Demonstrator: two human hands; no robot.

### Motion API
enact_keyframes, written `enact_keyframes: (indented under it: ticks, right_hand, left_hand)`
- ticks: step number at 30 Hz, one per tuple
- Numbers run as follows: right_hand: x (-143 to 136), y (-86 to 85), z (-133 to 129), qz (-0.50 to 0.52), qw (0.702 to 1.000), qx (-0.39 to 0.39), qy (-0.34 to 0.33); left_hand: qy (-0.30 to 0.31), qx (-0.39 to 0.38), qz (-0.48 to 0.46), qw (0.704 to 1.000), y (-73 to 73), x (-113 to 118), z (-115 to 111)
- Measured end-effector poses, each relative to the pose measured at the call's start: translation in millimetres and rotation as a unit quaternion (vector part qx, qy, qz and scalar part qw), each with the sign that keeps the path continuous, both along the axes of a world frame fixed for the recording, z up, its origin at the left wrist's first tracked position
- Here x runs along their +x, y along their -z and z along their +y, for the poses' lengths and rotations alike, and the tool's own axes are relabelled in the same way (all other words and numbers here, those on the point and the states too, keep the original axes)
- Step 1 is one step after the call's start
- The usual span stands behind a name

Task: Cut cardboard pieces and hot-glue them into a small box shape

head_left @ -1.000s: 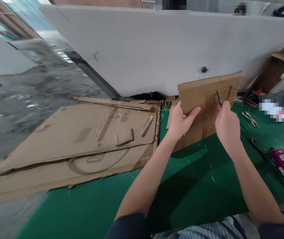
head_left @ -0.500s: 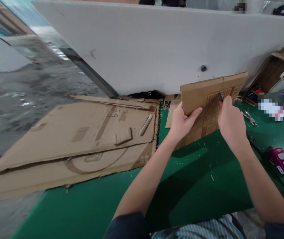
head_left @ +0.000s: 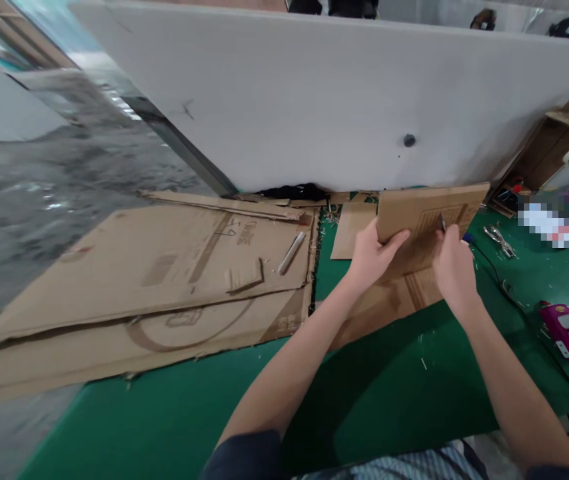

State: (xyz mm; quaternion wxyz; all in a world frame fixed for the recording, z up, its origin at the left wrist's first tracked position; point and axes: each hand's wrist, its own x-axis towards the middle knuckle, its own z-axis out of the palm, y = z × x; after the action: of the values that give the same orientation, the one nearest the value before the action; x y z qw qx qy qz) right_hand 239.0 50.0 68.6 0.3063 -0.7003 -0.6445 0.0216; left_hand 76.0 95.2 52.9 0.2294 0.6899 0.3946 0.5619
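Single head-worn view, facing forward and down, close over green bench (head_left: 164,420), white panel (head_left: 284,100) beyond

From my remote seat, I face stacked sheets (head_left: 129,273) left on the bench (head_left: 164,427), pliers (head_left: 499,241) right, a cardboard piece (head_left: 414,210) between, a partition (head_left: 284,100) behind.

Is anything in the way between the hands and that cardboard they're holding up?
Nothing visible blocks the left hand: it holds the cardboard piece directly by its left edge. At the right hand, a thin tool pokes out in front of the printed side.
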Motion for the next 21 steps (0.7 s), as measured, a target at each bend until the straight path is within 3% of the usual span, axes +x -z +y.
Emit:
enact_keyframes:
  ticks: [5, 8, 21]
  right_hand:
    - [-7, -38.8, -4, 0.042, 0.998, 0.017, -0.039]
    - [-14, -53.8, -6, 0.053, 0.997, 0.014, -0.05]
    - [-22, -26.6, -4, 0.056, 0.997, 0.015, -0.054]
  left_hand:
    - [-0.049, 0.03, -0.002, 0.998, -32.6, -11, -11]
    - [-0.081, 0.034, 0.001, 0.996, -44.0, -20, -17]
    - [-0.097, 0.05, -0.024, 0.994, -29.0, -20, -11]
